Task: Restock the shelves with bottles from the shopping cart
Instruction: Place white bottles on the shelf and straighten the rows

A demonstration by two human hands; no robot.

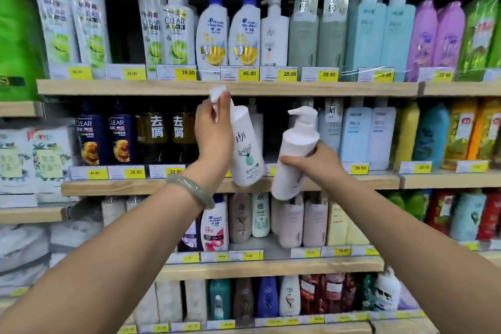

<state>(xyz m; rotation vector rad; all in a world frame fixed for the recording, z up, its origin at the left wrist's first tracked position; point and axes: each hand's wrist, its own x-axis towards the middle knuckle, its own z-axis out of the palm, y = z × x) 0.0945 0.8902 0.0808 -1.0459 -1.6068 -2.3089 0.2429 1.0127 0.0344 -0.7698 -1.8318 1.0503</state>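
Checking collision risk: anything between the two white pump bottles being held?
Head view: no object between left bottle and right bottle; only a dark second-shelf slot behind, one bottle deep inside.

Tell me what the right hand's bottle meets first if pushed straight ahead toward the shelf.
Probably nothing at once: the right hand aims its white pump bottle at a dark gap on the middle shelf. Depth is unclear.

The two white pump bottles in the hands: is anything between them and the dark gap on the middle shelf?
Nothing visible blocks them. The left hand holds one white pump bottle and the right hand the other, both directly before the gap. One white bottle already stands deep inside.
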